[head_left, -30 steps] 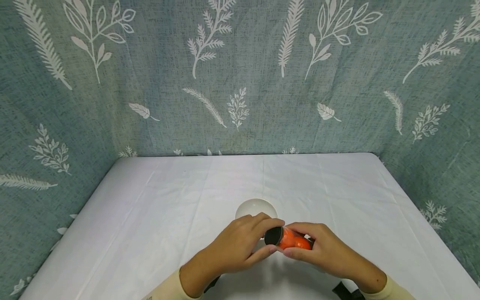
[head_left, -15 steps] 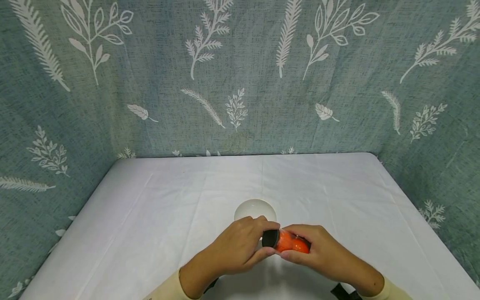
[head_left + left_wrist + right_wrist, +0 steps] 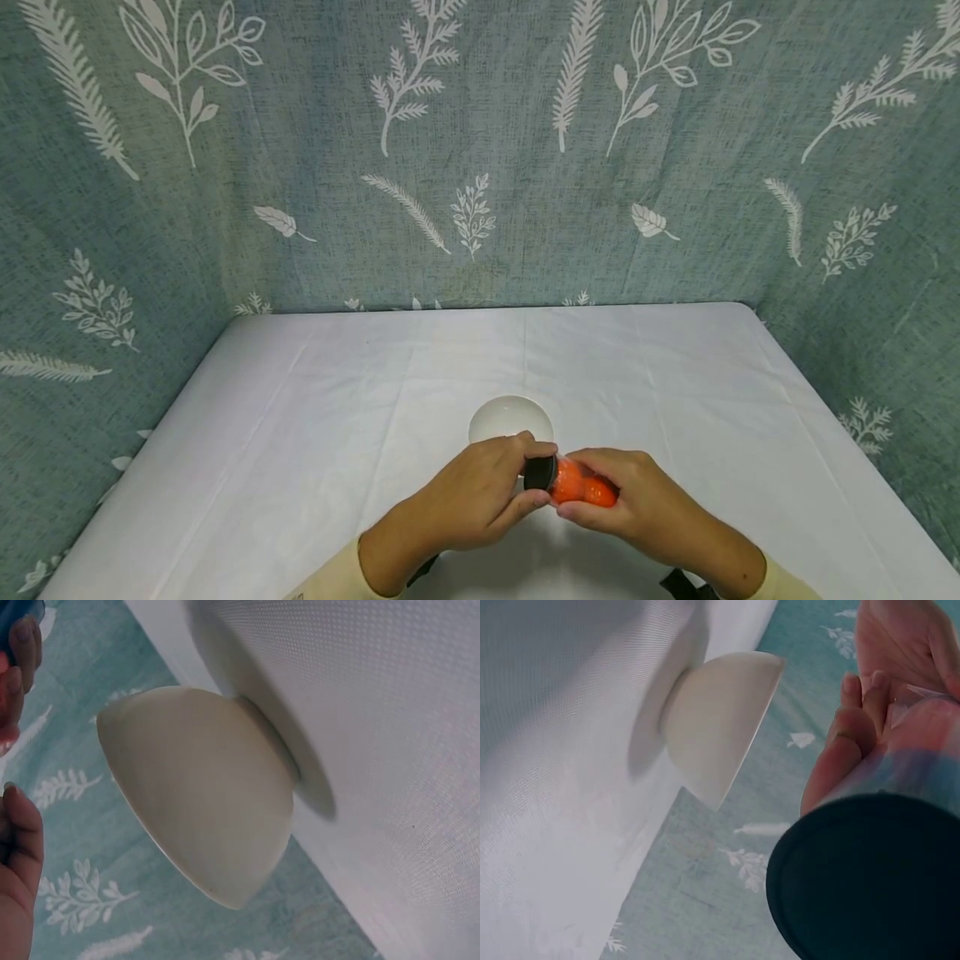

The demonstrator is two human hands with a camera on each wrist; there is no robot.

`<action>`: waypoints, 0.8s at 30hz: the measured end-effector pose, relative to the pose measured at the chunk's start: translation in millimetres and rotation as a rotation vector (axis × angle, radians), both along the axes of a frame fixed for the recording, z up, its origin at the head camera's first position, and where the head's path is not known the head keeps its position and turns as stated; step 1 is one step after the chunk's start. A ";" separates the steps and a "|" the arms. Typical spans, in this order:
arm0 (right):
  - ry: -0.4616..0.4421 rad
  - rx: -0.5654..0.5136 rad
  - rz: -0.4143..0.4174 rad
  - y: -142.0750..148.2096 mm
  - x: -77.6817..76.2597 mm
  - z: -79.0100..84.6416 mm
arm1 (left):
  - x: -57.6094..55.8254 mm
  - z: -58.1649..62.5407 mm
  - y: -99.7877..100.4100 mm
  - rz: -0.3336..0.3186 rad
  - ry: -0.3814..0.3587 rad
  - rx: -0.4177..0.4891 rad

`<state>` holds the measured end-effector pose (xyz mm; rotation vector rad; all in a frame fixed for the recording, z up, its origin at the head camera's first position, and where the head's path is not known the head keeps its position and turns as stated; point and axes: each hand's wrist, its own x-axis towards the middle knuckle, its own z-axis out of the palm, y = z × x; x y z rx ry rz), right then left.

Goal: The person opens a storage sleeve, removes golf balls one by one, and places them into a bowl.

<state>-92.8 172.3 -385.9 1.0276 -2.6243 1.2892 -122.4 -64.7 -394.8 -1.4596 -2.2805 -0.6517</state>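
A clear cylindrical jar [image 3: 577, 483] with rounded orange contents lies sideways between my hands, raised above the white cloth. My left hand [image 3: 476, 493] pinches its black end cap [image 3: 539, 473] between thumb and fingers. From the other side my right hand [image 3: 643, 507] grips the clear body, thumb below and fingers over the top, covering the far end. In the right wrist view a dark round end [image 3: 870, 877] of the jar fills the lower right corner. Just beyond the hands stands a white bowl [image 3: 510, 417], upright, its near side hidden by my left hand.
White cloth [image 3: 337, 417] with faint creases covers the table. Blue-green curtains [image 3: 315, 150] with white leaf prints hang behind it and along both sides. Dark straps [image 3: 684, 586] show by the wrists.
Both hands have shifted slightly left with the jar. Its black cap has turned, showing less of its end face, and the dark part by the right palm has gone out of sight.
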 end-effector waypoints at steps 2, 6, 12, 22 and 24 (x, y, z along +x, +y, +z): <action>0.015 0.011 -0.014 -0.5 0.4 0.4 | 0.1 -0.4 -0.1 -0.006 -0.023 0.003; 0.037 0.027 -0.039 -1.1 1.2 1.1 | 1.3 -0.1 -0.5 -0.006 -0.087 0.001; 0.069 0.056 -0.082 -1.8 2.1 0.9 | 3.6 1.1 -0.2 0.019 -0.175 -0.011; 0.199 0.123 -0.169 -3.3 3.4 -0.7 | 5.4 3.0 2.4 0.066 -0.345 -0.021; 0.250 0.132 -0.190 -3.5 3.5 -1.9 | 5.9 3.5 3.4 0.080 -0.378 -0.017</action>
